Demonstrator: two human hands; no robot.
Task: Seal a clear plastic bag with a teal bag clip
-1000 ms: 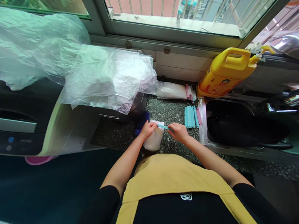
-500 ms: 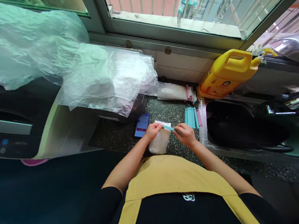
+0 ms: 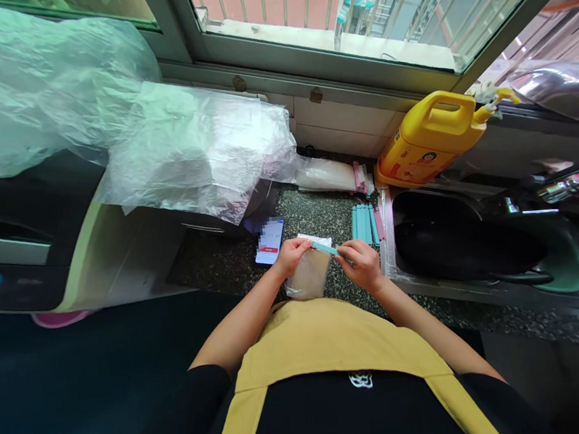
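Note:
A teal bag-sealing clip (image 3: pixel 325 248) lies slantwise across the upper part of a clear plastic bag (image 3: pixel 308 277) with pale contents, low on the speckled counter in front of the apron. My left hand (image 3: pixel 292 255) pinches the clip's left end together with the bag's edge. At the clip's right end, my right hand (image 3: pixel 360 262) is closed on it between thumb and fingers. Several more teal clips (image 3: pixel 364 224) lie side by side just right of the bag, with a pink clip (image 3: pixel 380 224) beside them. How far the clip is closed on the bag is too small to tell.
Left of my hands lies a phone (image 3: pixel 270 242) with a lit screen. Behind, a filled bag (image 3: pixel 327 175) has pink clips at its end. A yellow pump jug (image 3: pixel 426 140) stands by the sink (image 3: pixel 389 236), which holds a dark wok (image 3: pixel 467 246). Plastic sheeting (image 3: pixel 194 151) covers things at left.
The view has shifted slightly, moving the surroundings a little left in the picture. The phone screen looks brighter. Both hands keep their hold on the teal clip.

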